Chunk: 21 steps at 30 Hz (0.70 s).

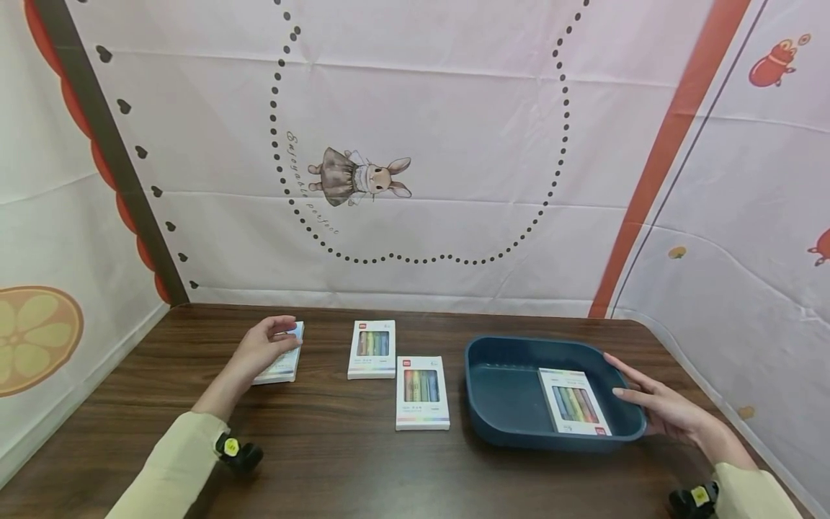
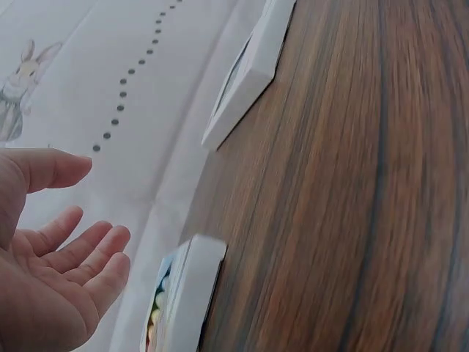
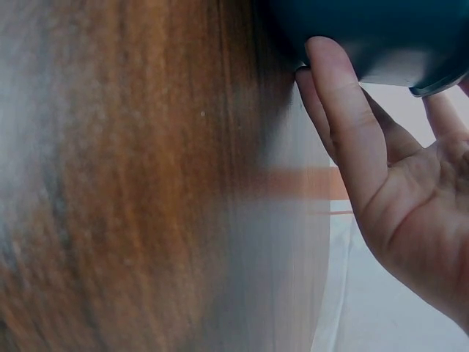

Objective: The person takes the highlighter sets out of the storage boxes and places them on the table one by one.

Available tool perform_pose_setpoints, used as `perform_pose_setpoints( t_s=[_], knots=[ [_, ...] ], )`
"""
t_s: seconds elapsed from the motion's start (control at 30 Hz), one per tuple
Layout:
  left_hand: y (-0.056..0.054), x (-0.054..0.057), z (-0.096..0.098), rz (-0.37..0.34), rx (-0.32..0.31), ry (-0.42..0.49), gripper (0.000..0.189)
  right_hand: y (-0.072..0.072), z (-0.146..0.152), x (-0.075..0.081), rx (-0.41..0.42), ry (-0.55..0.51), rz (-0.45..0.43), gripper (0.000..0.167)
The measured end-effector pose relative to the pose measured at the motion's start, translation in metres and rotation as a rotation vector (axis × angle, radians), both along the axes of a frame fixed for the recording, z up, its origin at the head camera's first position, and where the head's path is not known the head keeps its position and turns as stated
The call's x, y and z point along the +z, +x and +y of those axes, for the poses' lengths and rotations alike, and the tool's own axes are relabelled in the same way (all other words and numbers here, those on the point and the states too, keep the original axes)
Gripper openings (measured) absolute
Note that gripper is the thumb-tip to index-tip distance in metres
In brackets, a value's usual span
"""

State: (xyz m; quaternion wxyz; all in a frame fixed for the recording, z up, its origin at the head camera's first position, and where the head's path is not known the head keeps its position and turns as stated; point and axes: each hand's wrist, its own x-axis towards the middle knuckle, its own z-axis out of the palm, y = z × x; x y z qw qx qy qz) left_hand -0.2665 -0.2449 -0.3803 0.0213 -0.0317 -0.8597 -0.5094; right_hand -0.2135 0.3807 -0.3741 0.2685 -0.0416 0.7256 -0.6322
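My left hand (image 1: pixel 261 352) hovers over a white box of crayons (image 1: pixel 285 366) at the table's left, hiding part of it. In the left wrist view, the fingers (image 2: pixel 95 249) are loosely bent with nothing between them, beside a box with coloured stick ends showing. At the right, my right hand (image 1: pixel 674 411) grips the right end of a dark blue plastic bin (image 1: pixel 506 436), with fingertips at its rim and outer wall. Inside the bin, another crayon box (image 1: pixel 573 404) lies tilted toward its right side.
Two more crayon boxes, one farther back (image 1: pixel 372 349) and one nearer (image 1: pixel 423 393), lie face up between my left hand and the bin. Behind the brown wooden table (image 1: pixel 324 461) hangs a white printed cloth (image 1: pixel 454 144).
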Motion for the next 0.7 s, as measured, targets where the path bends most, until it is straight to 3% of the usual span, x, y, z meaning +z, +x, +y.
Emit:
perform_pose_setpoints(
  t_s=[0.7],
  knots=[
    [-0.005, 0.006, 0.060, -0.002, -0.037, 0.075, 0.057, 0.002, -0.001, 0.000, -0.022, 0.012, 0.005, 0.055]
  ],
)
